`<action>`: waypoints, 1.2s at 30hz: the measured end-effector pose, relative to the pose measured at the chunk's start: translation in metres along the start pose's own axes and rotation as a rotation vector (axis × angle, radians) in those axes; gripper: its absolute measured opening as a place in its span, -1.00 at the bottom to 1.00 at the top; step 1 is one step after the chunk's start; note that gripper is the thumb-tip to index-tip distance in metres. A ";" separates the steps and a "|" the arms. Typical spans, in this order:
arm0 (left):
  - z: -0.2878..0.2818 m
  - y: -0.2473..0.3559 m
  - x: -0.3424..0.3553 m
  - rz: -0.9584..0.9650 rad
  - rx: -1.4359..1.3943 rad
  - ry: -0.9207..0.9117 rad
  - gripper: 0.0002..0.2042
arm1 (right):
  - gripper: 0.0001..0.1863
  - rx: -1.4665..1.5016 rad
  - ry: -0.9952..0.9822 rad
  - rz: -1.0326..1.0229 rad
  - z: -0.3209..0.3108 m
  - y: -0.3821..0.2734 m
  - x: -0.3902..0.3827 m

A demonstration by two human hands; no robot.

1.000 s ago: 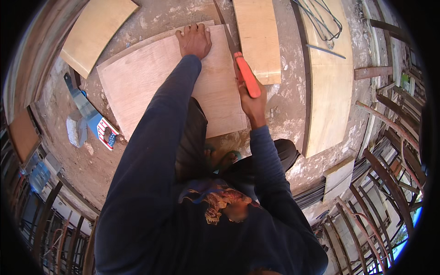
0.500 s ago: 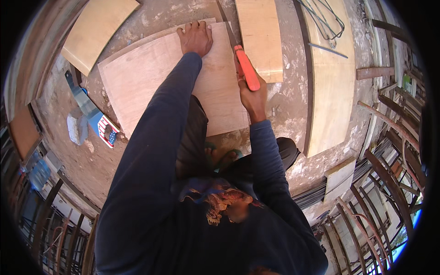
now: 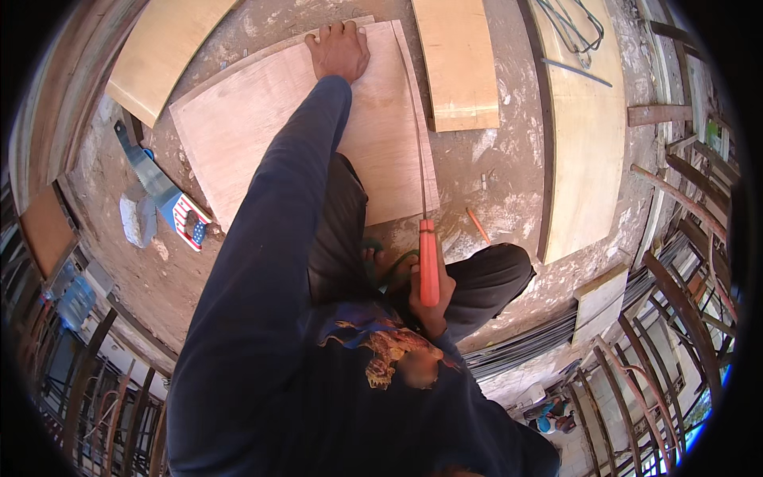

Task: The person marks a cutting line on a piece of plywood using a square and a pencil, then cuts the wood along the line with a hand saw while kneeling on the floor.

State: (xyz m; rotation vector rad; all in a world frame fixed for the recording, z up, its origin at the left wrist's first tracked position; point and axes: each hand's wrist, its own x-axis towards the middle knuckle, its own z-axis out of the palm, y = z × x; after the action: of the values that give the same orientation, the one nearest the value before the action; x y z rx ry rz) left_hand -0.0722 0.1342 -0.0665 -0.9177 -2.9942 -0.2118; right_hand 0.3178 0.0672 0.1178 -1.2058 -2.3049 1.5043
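Observation:
My left hand lies flat, fingers spread, on the far part of a pale plywood sheet, beside its far edge. Another sheet's edge peeks out under its far left side. Close to my body, my right hand is wrapped round the red-orange handle of a handsaw. Its thin blade points away from me along the right side of the plywood, near the right edge. A narrow strip of the sheet shows to the right of the blade line. Whether the blade sits in a cut along its full length is hard to tell.
On the left, a second handsaw with a patterned handle lies beside a whitish block. An orange pencil-like stick is on the floor. Boards lie at far left, far right and right, the last with bent metal rods on it.
My right hand has drawn the saw back toward my body, from beside the plywood's right edge to near my knee. My left hand stays pressed on the sheet.

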 end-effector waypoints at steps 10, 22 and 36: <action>-0.012 -0.016 0.004 -0.018 -0.021 -0.003 -0.62 | -0.57 -0.005 -0.022 0.024 -0.055 0.012 0.034; -0.010 -0.017 -0.005 -0.018 0.008 0.031 -0.64 | -0.61 0.132 0.007 0.098 -0.027 -0.020 0.070; -0.016 -0.014 0.002 -0.040 -0.021 0.009 -0.64 | -0.42 0.118 0.015 0.024 -0.037 -0.034 0.068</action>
State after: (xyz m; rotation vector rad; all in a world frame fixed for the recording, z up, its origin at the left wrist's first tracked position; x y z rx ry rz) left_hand -0.0822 0.1212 -0.0520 -0.8570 -3.0101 -0.2476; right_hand 0.2718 0.1336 0.1436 -1.2134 -2.1660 1.6081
